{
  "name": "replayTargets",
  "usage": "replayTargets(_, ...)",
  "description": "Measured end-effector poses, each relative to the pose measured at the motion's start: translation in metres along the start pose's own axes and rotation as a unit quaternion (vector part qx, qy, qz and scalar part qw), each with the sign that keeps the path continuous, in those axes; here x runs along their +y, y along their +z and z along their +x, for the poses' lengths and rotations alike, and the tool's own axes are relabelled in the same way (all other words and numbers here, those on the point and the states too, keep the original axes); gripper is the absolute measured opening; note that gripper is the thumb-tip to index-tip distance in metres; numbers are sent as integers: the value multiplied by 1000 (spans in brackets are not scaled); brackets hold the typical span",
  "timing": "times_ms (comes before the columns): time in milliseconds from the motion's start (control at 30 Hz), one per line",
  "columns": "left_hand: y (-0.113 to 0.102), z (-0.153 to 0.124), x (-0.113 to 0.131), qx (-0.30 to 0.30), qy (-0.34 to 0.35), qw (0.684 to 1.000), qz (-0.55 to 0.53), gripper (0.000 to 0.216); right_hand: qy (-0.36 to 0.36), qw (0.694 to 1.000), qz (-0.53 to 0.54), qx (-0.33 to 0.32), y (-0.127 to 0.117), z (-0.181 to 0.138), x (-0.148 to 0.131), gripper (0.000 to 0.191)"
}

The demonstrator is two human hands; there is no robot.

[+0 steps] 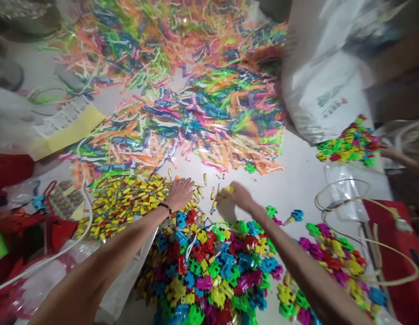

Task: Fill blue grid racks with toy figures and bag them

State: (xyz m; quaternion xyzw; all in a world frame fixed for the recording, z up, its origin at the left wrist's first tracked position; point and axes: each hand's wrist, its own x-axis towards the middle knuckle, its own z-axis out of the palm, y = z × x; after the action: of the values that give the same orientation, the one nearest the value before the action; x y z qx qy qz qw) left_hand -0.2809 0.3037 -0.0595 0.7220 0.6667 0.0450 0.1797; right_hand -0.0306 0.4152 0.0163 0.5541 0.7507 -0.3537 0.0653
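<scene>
My left hand (179,192) rests palm down on the edge of a heap of small yellow plastic pieces (121,203), fingers spread; a dark band circles its wrist. My right hand (233,200) hovers just to the right, blurred, pinching a small yellow piece (229,189) between its fingertips. Several loose yellow pieces (212,192) lie on the white surface between both hands. Below my arms sits a pile of coloured plastic toy parts (216,266) in red, blue, green, yellow and purple.
A broad spread of neon plastic strips (195,90) covers the far surface. A white sack (324,81) stands at upper right, beside another heap of coloured parts (347,144). More parts (334,257), a cream cord (358,212) and a red object (398,253) lie right. Red bags (23,225) sit left.
</scene>
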Motion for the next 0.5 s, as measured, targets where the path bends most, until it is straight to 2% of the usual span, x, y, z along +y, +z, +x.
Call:
replayTargets(67,3,-16,9,-5,28,1000,-10,33,-34,994,31,-99,28,-43,10,19)
replayTargets(100,5,-25,15,-10,44,999,-15,31,-75,977,76,-185,36,-56,17,22)
replayTargets(133,8,-35,21,-16,59,998,-19,28,-90,968,108,-206,38,-60,26,25)
replayTargets(167,10,-43,27,-21,74,997,-22,26,-85,973,122,-177,34,-55,36,26)
replayTargets(200,12,-51,34,-26,87,996,-25,25,-59,986,118,-100,26,-41,45,27)
replayTargets(233,13,-56,39,-34,99,994,-29,24,-13,996,91,21,15,-19,55,29)
replayTargets(267,14,-59,45,-43,108,993,-36,25,39,988,40,144,3,7,64,31)
replayTargets(300,15,-60,49,-54,114,991,-44,27,63,979,22,192,-8,34,72,37)
replayTargets(333,17,-60,52,-65,116,990,-54,28,76,972,9,222,-18,59,78,40)
replayTargets(400,19,-54,54,-71,106,989,-71,28,89,967,-3,239,-26,94,85,43)
replayTargets(433,20,-48,53,-60,95,991,-74,29,97,965,-8,245,-25,100,88,43)
replayTargets(500,20,-34,47,-18,65,996,-65,32,120,961,-16,248,-16,92,91,41)
